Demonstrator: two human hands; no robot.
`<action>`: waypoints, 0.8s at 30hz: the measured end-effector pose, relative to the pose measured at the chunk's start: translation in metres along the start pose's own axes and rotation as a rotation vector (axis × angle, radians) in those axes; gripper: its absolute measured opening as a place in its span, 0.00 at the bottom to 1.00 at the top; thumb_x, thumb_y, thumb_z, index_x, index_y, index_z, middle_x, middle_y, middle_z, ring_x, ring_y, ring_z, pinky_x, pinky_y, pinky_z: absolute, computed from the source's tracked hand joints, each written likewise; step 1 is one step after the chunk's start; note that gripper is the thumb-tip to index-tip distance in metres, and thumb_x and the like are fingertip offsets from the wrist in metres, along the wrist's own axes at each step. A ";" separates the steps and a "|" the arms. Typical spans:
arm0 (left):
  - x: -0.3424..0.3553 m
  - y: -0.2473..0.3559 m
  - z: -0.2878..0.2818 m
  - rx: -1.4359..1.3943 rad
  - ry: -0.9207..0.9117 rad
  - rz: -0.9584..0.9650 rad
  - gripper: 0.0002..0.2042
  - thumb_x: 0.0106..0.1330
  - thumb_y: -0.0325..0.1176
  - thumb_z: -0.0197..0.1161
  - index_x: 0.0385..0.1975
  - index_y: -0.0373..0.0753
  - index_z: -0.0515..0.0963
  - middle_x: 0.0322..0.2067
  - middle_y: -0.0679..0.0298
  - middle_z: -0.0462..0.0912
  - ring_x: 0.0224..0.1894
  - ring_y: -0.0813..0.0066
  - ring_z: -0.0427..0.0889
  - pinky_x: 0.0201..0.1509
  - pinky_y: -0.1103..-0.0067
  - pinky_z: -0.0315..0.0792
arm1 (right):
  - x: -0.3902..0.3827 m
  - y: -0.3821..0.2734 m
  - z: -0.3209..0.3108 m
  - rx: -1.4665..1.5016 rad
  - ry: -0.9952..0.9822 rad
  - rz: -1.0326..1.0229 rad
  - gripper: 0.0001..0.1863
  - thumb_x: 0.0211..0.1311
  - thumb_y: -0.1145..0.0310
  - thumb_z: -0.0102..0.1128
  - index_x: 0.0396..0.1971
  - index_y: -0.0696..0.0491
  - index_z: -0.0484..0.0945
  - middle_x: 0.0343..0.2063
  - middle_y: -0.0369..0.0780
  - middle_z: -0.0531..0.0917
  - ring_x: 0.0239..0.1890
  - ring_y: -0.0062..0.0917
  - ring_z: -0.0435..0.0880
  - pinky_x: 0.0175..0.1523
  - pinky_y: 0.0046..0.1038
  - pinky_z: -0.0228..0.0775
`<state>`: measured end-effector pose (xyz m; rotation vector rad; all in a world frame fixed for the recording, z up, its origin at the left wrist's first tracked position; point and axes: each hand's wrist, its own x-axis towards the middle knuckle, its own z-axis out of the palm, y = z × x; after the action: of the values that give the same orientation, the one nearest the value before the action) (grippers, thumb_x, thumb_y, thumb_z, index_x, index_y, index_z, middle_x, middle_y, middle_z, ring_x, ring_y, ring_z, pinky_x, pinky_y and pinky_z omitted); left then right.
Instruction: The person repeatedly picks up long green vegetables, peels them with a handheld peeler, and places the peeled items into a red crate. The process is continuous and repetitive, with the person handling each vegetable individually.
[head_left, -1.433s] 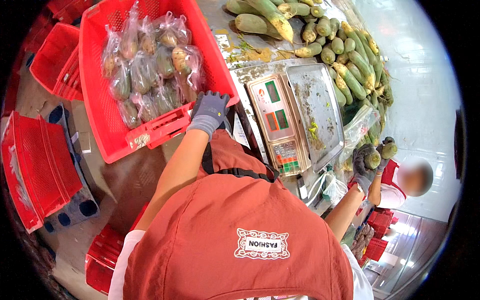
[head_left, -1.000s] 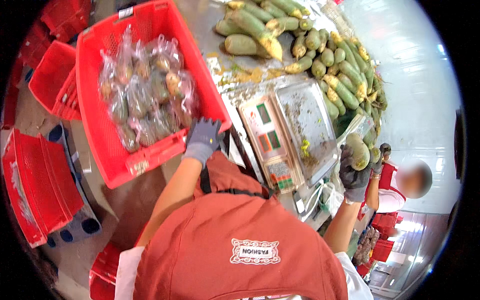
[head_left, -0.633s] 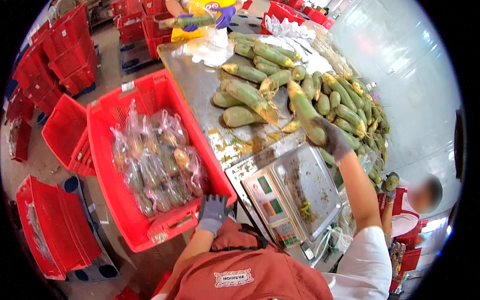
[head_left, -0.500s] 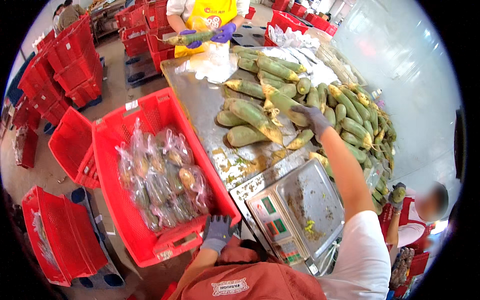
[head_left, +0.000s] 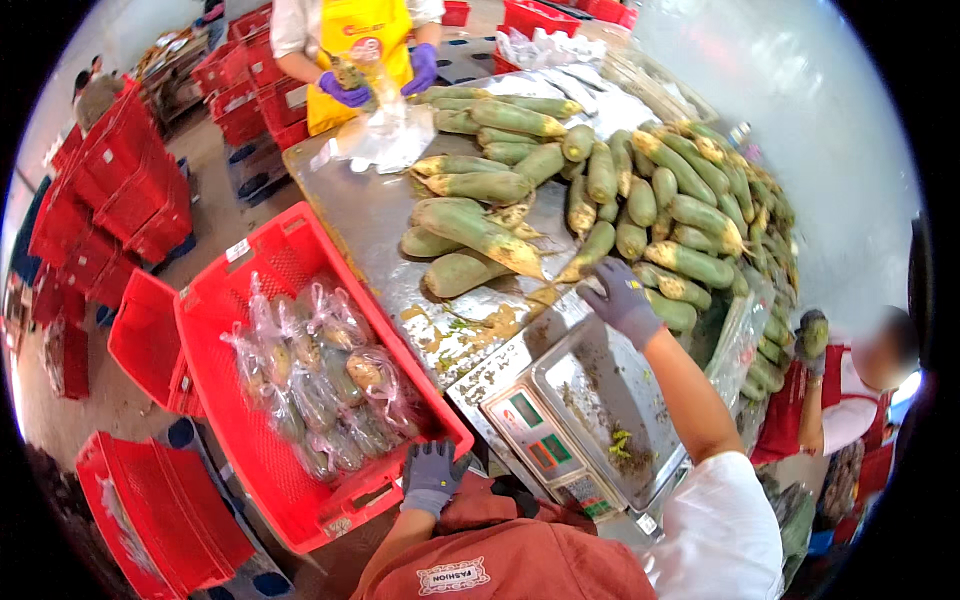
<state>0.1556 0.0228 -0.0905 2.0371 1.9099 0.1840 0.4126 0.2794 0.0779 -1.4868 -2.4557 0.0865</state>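
My gloved right hand [head_left: 622, 300] is above the far edge of a weighing scale [head_left: 625, 420], fingers apart, nothing in it. Just beyond its fingertips lies a slim green radish [head_left: 592, 248]. Large green radishes with yellowish root ends are heaped on the metal table, and a thick one [head_left: 475, 228] lies left of that hand. My left hand [head_left: 433, 478], in a grey glove, rests with spread fingers on the near rim of a red crate [head_left: 330, 230]. Inside the crate are several radishes in clear plastic bags [head_left: 320, 385]. Soil and leaf scraps lie on the scale's pan.
Across the metal table [head_left: 345, 205], a person in a yellow apron [head_left: 365, 40] and purple gloves handles a radish and a clear bag. Another person [head_left: 825, 400] at the right holds up a radish. Stacked red crates [head_left: 130, 190] stand on the floor at the left.
My right hand has let go of a large radish and drawn back toward the scale. Across the table, the person has turned their radish end-on near the bag. My left hand stays on the rim.
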 end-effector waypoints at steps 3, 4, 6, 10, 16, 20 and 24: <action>0.003 0.003 -0.005 0.077 0.042 0.038 0.22 0.57 0.54 0.48 0.38 0.39 0.72 0.30 0.55 0.76 0.36 0.58 0.73 0.45 0.63 0.62 | -0.084 0.012 -0.034 -0.032 0.061 -0.112 0.12 0.50 0.64 0.57 0.34 0.53 0.75 0.34 0.43 0.76 0.42 0.38 0.72 0.46 0.34 0.65; 0.004 0.003 -0.005 0.089 0.047 0.054 0.22 0.57 0.54 0.47 0.37 0.39 0.72 0.30 0.55 0.76 0.36 0.58 0.73 0.45 0.63 0.62 | -0.108 0.018 -0.037 0.017 0.053 -0.052 0.12 0.50 0.65 0.57 0.34 0.53 0.75 0.33 0.43 0.76 0.41 0.38 0.72 0.46 0.34 0.66; 0.005 0.005 -0.008 0.097 0.027 0.054 0.24 0.54 0.56 0.50 0.37 0.38 0.72 0.30 0.53 0.75 0.36 0.55 0.72 0.45 0.63 0.62 | -0.160 0.036 -0.057 0.088 0.077 0.103 0.11 0.51 0.65 0.56 0.34 0.54 0.75 0.32 0.43 0.76 0.40 0.39 0.73 0.45 0.34 0.66; 0.001 0.004 -0.007 0.102 0.044 -0.062 0.24 0.53 0.54 0.54 0.33 0.35 0.73 0.31 0.51 0.75 0.35 0.51 0.71 0.42 0.63 0.63 | -0.222 0.056 -0.083 0.093 0.164 0.335 0.12 0.53 0.63 0.53 0.35 0.54 0.75 0.34 0.43 0.77 0.39 0.39 0.74 0.44 0.34 0.66; 0.015 -0.018 0.016 0.150 0.178 0.085 0.27 0.51 0.55 0.56 0.38 0.33 0.72 0.34 0.48 0.76 0.38 0.50 0.73 0.43 0.63 0.65 | -0.304 0.136 -0.059 0.302 0.538 0.605 0.13 0.53 0.63 0.55 0.36 0.54 0.74 0.35 0.42 0.77 0.39 0.35 0.75 0.45 0.31 0.66; -0.004 -0.103 0.039 0.163 -0.207 0.084 0.32 0.52 0.57 0.54 0.54 0.45 0.64 0.53 0.51 0.64 0.54 0.49 0.61 0.53 0.61 0.59 | -0.314 0.239 -0.052 0.125 0.412 1.223 0.21 0.52 0.62 0.55 0.45 0.55 0.69 0.47 0.45 0.71 0.49 0.37 0.69 0.53 0.31 0.60; 0.021 -0.031 0.027 0.155 -0.280 0.052 0.31 0.52 0.57 0.54 0.53 0.44 0.65 0.52 0.50 0.65 0.53 0.49 0.62 0.53 0.61 0.60 | -0.303 0.313 -0.043 -0.391 0.159 1.117 0.29 0.52 0.69 0.48 0.57 0.54 0.57 0.57 0.45 0.61 0.59 0.38 0.58 0.62 0.39 0.47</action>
<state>0.1369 0.0403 -0.1286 2.0842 1.7455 -0.2331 0.8256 0.1573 0.0006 -2.7074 -1.2868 -0.2994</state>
